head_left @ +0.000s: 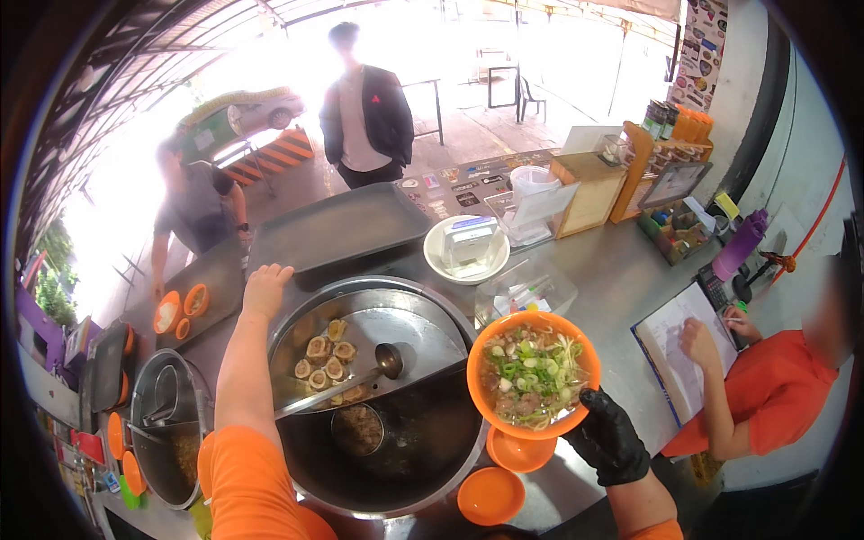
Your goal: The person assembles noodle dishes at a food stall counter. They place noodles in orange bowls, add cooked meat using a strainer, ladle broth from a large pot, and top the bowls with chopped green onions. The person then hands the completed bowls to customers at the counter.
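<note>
My right hand [612, 439], in a black glove, grips the lower right rim of an orange bowl [476, 393]. Sliced green onions, sprouts and meat in broth [533, 373] fill this bowl, held above the counter right of a big round pot. My bare left hand [268, 288] reaches past the pot, its fingers closed over the near edge of a dark grey tray [337, 229]; the thumb is not clearly visible. Inside the divided pot [474, 432], a ladle [389, 361] rests beside bone pieces [326, 351], and a strainer of meat [358, 428] sits in the dark half.
Two orange bowls [491, 496] stand below the held one. At left are a smaller pot [200, 409] and another tray [220, 301] with orange dishes. Two people stand beyond the counter. At right a person in an orange shirt [792, 387] writes in a notebook [670, 360].
</note>
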Demonstrator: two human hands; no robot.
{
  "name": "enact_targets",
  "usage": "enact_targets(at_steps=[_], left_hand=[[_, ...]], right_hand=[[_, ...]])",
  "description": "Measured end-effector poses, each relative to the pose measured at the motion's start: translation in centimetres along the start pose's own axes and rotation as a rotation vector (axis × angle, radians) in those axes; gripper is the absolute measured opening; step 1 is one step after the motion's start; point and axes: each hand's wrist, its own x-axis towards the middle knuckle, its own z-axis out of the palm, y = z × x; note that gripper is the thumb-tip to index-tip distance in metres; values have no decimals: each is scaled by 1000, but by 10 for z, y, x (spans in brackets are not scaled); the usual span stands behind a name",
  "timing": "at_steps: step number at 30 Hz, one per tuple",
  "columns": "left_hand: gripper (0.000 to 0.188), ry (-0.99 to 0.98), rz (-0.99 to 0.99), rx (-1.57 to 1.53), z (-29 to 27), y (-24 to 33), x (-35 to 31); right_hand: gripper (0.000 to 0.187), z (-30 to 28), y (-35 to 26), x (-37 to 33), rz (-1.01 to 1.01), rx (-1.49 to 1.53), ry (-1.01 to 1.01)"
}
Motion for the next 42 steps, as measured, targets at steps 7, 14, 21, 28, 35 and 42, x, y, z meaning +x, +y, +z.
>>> enact_targets(at_steps=[7,14,21,28,35,42], left_hand=[[33,-391,-177,-19,29,8,-4],[39,-411,-140,-108,-21,-12,-8],[43,-197,-72,-202,-189,-35,-62],[41,-52,-253,-288,-317,4,-216],[41,266,-701,-227,-322,76,-424],[50,468,-1136,52,-247,186,-554]], right_hand=[[68,12,6,16,27,-27,10],[63,32,12,38,83,-77,-2],[40,54,29,89,138,-31,-112],[41,91,58,176,169,-15,-317],[42,127,101,291,169,71,-314],[32,139,157,412,190,4,-166]])
